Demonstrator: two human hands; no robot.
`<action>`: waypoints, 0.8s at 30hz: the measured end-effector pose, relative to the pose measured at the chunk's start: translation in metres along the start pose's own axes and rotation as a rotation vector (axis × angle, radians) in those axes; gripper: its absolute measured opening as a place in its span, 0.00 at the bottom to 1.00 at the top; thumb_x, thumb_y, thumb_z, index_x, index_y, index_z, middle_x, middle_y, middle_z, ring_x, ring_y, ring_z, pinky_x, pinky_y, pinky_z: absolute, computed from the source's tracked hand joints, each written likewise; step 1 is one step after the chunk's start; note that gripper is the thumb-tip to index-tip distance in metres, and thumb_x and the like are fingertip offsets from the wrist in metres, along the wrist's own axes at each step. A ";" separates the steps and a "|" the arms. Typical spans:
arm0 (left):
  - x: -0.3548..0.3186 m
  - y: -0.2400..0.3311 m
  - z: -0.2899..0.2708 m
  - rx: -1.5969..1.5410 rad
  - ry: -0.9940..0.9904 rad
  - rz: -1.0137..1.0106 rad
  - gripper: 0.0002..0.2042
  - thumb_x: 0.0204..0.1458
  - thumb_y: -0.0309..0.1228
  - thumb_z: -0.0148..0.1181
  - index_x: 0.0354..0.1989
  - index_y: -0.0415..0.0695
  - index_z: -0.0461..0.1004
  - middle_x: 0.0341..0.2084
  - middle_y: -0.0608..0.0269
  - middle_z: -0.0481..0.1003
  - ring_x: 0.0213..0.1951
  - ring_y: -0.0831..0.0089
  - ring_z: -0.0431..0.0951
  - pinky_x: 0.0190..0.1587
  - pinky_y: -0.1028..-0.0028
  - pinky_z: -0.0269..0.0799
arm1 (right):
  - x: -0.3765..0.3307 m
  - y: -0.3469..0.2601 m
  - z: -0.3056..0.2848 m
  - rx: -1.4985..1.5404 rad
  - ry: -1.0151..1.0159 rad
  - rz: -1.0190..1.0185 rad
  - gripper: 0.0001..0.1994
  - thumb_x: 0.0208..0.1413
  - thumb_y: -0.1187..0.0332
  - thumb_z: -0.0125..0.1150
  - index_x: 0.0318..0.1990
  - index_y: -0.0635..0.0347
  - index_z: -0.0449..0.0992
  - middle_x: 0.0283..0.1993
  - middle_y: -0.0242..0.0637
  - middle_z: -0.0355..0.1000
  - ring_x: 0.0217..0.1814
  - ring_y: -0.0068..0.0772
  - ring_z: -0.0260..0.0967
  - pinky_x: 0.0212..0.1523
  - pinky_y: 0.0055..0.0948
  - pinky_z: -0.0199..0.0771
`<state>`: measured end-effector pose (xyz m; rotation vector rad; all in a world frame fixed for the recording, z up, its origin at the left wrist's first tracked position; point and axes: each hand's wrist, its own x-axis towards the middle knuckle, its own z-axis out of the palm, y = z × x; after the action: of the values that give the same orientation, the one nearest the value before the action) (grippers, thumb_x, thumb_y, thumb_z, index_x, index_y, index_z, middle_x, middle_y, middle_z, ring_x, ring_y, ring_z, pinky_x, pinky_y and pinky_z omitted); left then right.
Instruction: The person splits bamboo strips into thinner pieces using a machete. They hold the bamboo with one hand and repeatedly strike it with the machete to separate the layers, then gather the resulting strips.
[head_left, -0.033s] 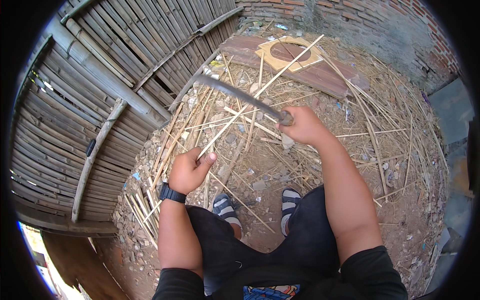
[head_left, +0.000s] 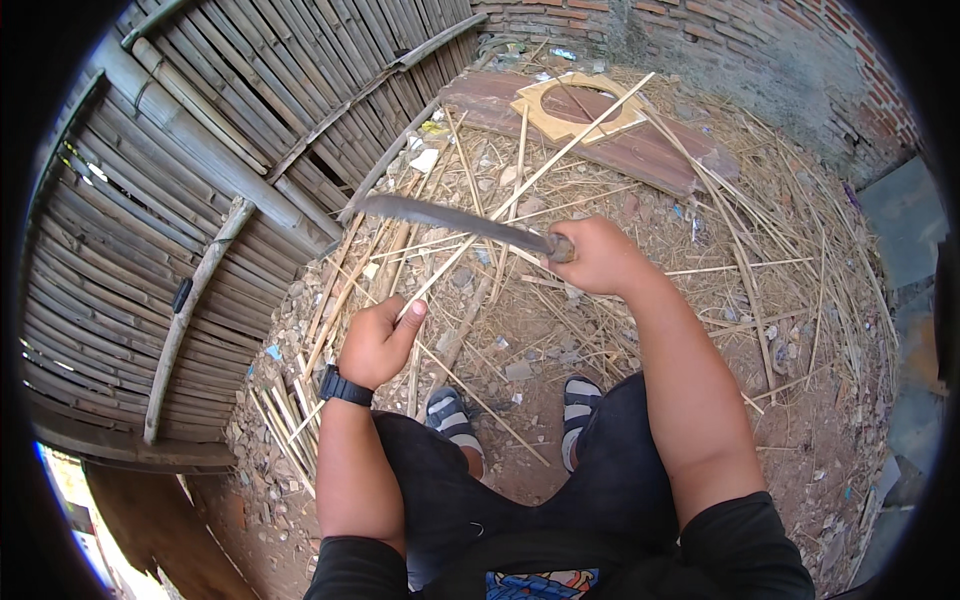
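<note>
A long, pale bamboo strip [head_left: 558, 155] slants from my left hand [head_left: 378, 343] away toward the far right. My left fingers are closed around its near end, with the thumb on top. In my right hand [head_left: 598, 258] is the wooden handle of a machete [head_left: 450, 217]. Its dark, curved blade points left and crosses above the strip, a short way beyond my left hand. Whether the blade touches the strip, I cannot tell.
Bamboo strips [head_left: 735, 235], straw and stones cover the ground. Far off, a brown board [head_left: 480, 95] carries a yellowish panel [head_left: 535, 115] with a round hole. A bamboo wall [head_left: 120, 230] stands left, a brick wall [head_left: 790, 60] at the back right. Cut pieces [head_left: 285, 425] lie at left.
The machete blade has swung down toward me and its tip has shifted left. My right hand has moved slightly left. The strip and my left hand have shifted only a little.
</note>
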<state>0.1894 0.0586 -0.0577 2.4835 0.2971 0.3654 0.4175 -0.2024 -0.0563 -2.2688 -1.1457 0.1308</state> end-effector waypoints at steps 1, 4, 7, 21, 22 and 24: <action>-0.003 0.000 0.002 -0.009 0.006 -0.004 0.27 0.65 0.50 0.54 0.25 0.36 0.72 0.15 0.46 0.68 0.19 0.51 0.69 0.26 0.59 0.66 | 0.000 -0.003 0.003 -0.092 -0.027 -0.137 0.13 0.53 0.59 0.71 0.37 0.58 0.81 0.27 0.40 0.76 0.30 0.38 0.75 0.36 0.41 0.73; -0.008 0.012 -0.010 0.004 0.087 0.014 0.26 0.67 0.48 0.50 0.25 0.37 0.71 0.16 0.45 0.69 0.19 0.49 0.68 0.26 0.58 0.66 | 0.003 -0.025 -0.010 -0.106 -0.084 -0.048 0.14 0.52 0.59 0.69 0.43 0.56 0.81 0.32 0.46 0.78 0.35 0.46 0.78 0.39 0.43 0.75; -0.007 0.032 -0.037 0.148 0.143 -0.007 0.25 0.68 0.46 0.50 0.24 0.37 0.71 0.16 0.45 0.69 0.19 0.49 0.68 0.26 0.59 0.65 | 0.002 0.000 -0.027 0.194 0.148 0.224 0.13 0.53 0.60 0.69 0.41 0.58 0.80 0.30 0.46 0.78 0.33 0.45 0.77 0.37 0.42 0.74; -0.176 0.034 -0.084 0.513 0.346 -0.104 0.17 0.64 0.35 0.55 0.22 0.41 0.66 0.15 0.47 0.68 0.19 0.44 0.70 0.22 0.55 0.62 | -0.023 -0.003 -0.042 0.283 0.158 0.046 0.12 0.53 0.60 0.70 0.37 0.60 0.80 0.26 0.45 0.76 0.28 0.47 0.75 0.35 0.41 0.73; -0.188 0.035 -0.085 0.511 0.354 -0.117 0.17 0.63 0.35 0.54 0.22 0.41 0.66 0.15 0.46 0.68 0.19 0.44 0.70 0.22 0.54 0.62 | -0.022 -0.008 -0.041 0.290 0.161 0.070 0.12 0.53 0.60 0.70 0.37 0.60 0.80 0.26 0.45 0.76 0.29 0.46 0.75 0.35 0.41 0.73; -0.210 0.034 -0.086 0.560 0.366 -0.124 0.17 0.63 0.36 0.55 0.22 0.41 0.66 0.16 0.46 0.68 0.20 0.43 0.70 0.23 0.53 0.63 | -0.024 -0.030 -0.037 0.275 0.080 0.046 0.13 0.52 0.61 0.71 0.38 0.59 0.81 0.26 0.45 0.76 0.29 0.46 0.75 0.35 0.41 0.73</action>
<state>-0.0308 0.0162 -0.0101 2.9060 0.7914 0.7744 0.3937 -0.2235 -0.0134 -2.0389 -0.9709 0.2004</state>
